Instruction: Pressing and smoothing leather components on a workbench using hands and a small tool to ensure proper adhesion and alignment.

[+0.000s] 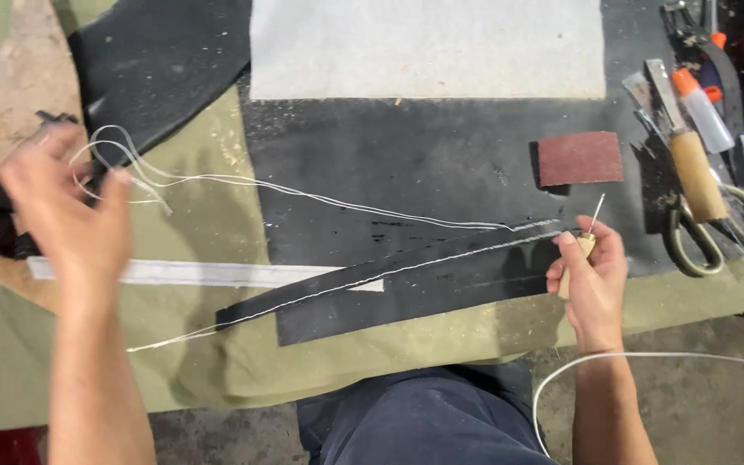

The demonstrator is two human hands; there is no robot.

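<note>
Two hands work over a table (217,379) draped in olive-green cloth, seen from above. The right hand (592,284), at the near right, is clenched around the pale wooden handle of an awl (583,245), whose thin metal needle points up and away from the fist. The awl sits at the right end of a long, narrow black strip (372,280) that lies slanted across the cloth, its left end nearer and its right end farther. A second, wider black piece (406,306) lies just beside and partly beneath it.

The left hand (66,215), at the far left and blurred, is closed on loops of white thread (303,194). The thread runs from those fingers rightward over a dark mat (441,155) to the strip's right end, and another run follows the strip's edge down to the left, ending loose on the cloth. A white flat band (174,273) lies across the cloth under the strip's left part.

Far behind, a pale rectangular sheet (428,47) rests on the mat. A reddish-brown sanding block (580,158) lies just beyond the right hand. At the far right lie scissors (708,232), a wooden-handled tool (691,155) and a small bottle with an orange cap (701,108). A white cord (647,357) curves near the right forearm.
</note>
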